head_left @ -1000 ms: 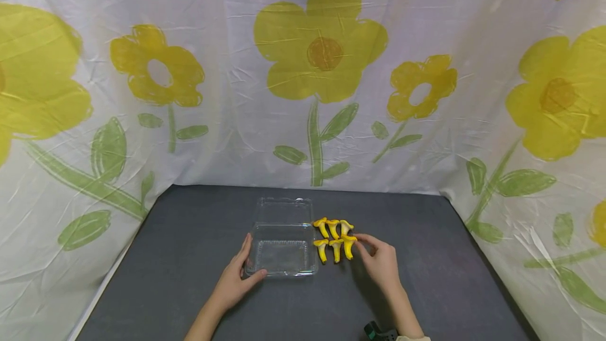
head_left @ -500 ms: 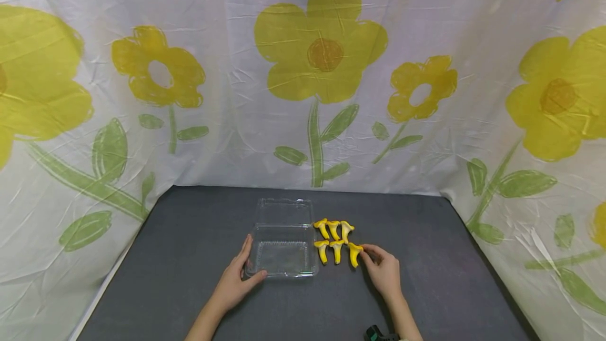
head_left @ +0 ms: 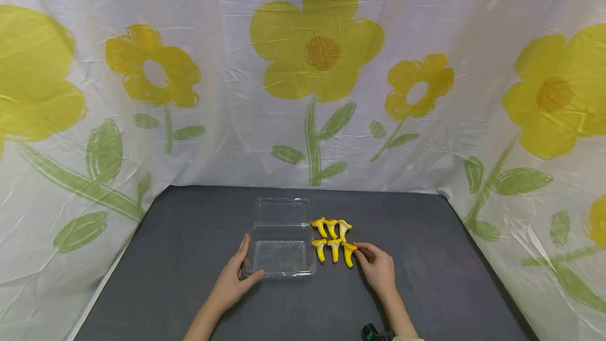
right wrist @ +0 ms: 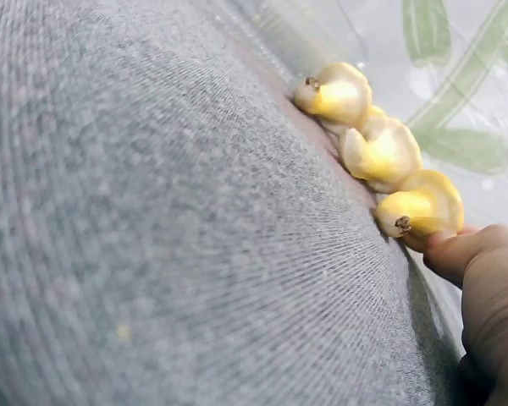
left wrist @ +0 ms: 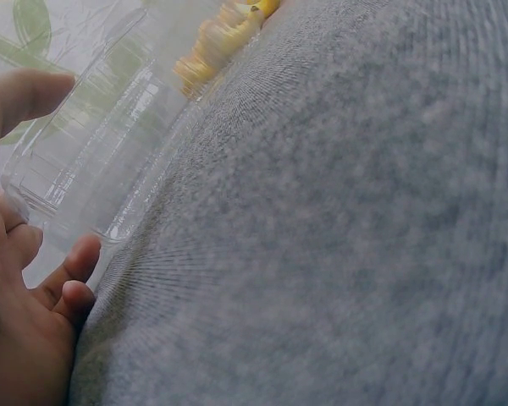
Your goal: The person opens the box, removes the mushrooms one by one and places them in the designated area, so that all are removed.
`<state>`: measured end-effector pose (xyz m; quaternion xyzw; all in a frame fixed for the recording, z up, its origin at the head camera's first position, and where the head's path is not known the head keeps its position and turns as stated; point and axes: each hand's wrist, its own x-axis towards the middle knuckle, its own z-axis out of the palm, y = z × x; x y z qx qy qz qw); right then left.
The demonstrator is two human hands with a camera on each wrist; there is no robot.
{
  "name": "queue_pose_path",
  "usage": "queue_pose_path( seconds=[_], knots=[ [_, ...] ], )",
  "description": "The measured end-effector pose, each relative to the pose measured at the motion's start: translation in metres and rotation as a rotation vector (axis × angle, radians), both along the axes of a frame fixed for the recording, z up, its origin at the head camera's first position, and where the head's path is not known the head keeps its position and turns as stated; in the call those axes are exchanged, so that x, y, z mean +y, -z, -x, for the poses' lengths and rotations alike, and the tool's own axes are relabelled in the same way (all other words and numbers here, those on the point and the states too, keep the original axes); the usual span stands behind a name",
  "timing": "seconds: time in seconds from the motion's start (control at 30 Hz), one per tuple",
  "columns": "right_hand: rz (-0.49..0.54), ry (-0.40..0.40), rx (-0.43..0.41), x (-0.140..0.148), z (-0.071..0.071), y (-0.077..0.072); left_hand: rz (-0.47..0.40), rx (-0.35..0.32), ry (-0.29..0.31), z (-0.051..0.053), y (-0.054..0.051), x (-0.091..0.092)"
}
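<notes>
A clear plastic clamshell box (head_left: 279, 272) lies with its lid (head_left: 283, 210) folded back. My left hand (head_left: 230, 279) holds its front left corner, thumb at the front rim and fingers along the left side. Right of the box, yellow chanterelle mushrooms (head_left: 320, 250) lie in two rows, stems toward me. My right hand (head_left: 377, 268) pinches the cap of the front row's rightmost chanterelle (head_left: 349, 254). In the right wrist view, a fingertip touches this chanterelle (right wrist: 419, 207). The left wrist view shows the box (left wrist: 93, 161) between thumb and fingers.
A dark grey table (head_left: 435, 278) carries everything. White cloth with painted yellow flowers (head_left: 322, 51) hangs behind it and at both sides. A small black device (head_left: 375, 332) shows by my right forearm at the bottom edge.
My right hand has brought the pinched chanterelle toward me, a little right, then back left, into line with the front row. The left hand stays at the box.
</notes>
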<state>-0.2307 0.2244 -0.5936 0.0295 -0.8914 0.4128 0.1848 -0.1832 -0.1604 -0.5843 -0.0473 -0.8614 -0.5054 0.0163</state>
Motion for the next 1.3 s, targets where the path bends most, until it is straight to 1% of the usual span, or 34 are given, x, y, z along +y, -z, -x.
queue_pose_path(
  seconds=[0.17, 0.4, 0.53, 0.7, 0.8, 1.03, 1.1, 1.17, 1.23, 1.3],
  knots=[
    [-0.018, 0.018, -0.009, -0.001, 0.000, 0.000, 0.001, -0.009, -0.006, 0.001, 0.000, 0.000],
    [-0.032, 0.042, 0.001, -0.001, -0.001, 0.000, 0.000, -0.015, -0.007, 0.001, 0.001, 0.000],
    [-0.034, 0.033, -0.016, 0.001, -0.002, -0.001, -0.011, 0.001, -0.004, 0.001, 0.002, 0.001],
    [-0.034, 0.028, -0.049, 0.003, -0.002, -0.001, -0.005, 0.025, -0.003, 0.000, 0.003, 0.003],
    [-0.032, 0.032, -0.058, 0.005, -0.003, -0.001, 0.002, 0.028, 0.003, 0.001, 0.004, 0.003],
    [-0.003, 0.034, -0.074, 0.006, -0.004, 0.000, -0.025, 0.081, 0.016, 0.002, 0.006, 0.002],
    [0.012, 0.031, -0.077, 0.007, -0.004, 0.000, -0.026, 0.062, 0.013, 0.001, 0.004, 0.001],
    [0.030, 0.025, -0.083, 0.008, -0.003, 0.000, -0.017, 0.009, 0.010, 0.000, 0.002, -0.001],
    [0.052, 0.016, -0.091, 0.009, -0.004, 0.000, 0.013, -0.063, 0.010, -0.002, -0.002, -0.004],
    [0.076, 0.007, -0.098, 0.011, -0.005, -0.001, 0.075, -0.112, 0.016, -0.004, -0.006, -0.009]
  ],
)
